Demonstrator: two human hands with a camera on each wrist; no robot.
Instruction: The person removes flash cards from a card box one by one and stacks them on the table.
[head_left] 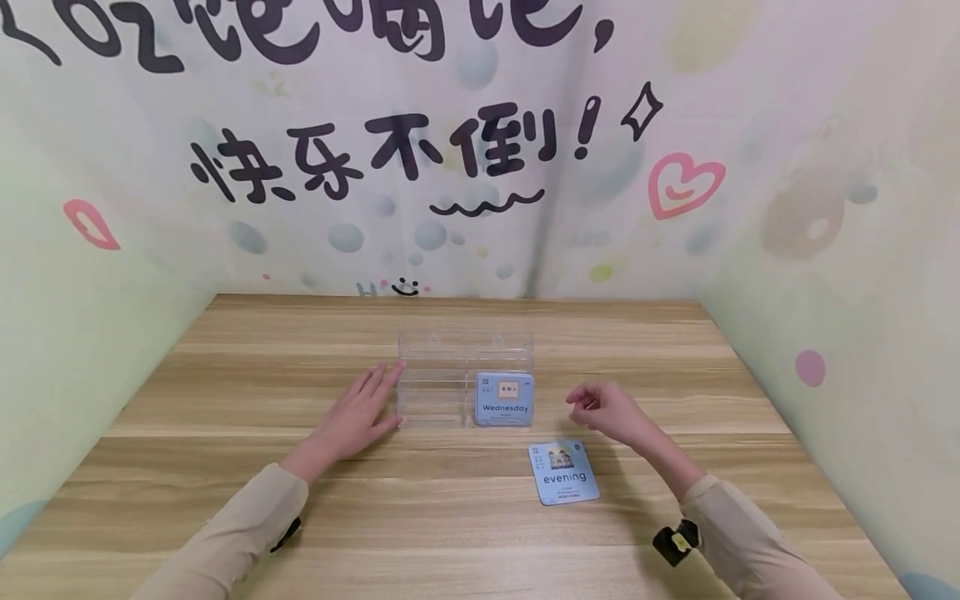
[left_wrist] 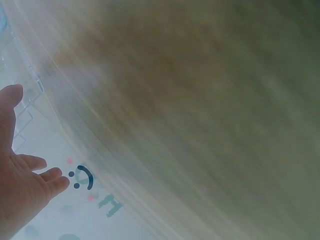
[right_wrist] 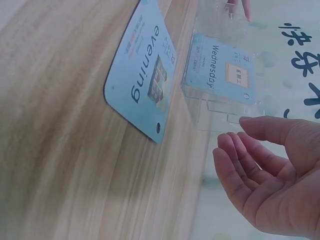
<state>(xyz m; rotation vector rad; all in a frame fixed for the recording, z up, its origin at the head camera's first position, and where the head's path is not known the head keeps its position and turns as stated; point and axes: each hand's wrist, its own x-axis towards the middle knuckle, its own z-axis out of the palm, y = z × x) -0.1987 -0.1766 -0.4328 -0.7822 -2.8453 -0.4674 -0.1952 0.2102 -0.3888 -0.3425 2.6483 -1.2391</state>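
Beige sleeve [head_left: 236, 529], left hand [head_left: 351, 421] spread and gripping nothing beside the clear rack [head_left: 433, 375]; Wednesday card [head_left: 505, 400] in its lower-right pocket, evening card [head_left: 565, 472] flat on the table [head_left: 420, 533], right hand [head_left: 609, 411] loosely curled, empty!

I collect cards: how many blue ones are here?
2: Wednesday card in the clear rack's lower right compartment, evening card on the table. More could hide behind Wednesday.

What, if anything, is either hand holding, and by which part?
Nothing: the left hand only touches the clear rack, and the right hand is empty.
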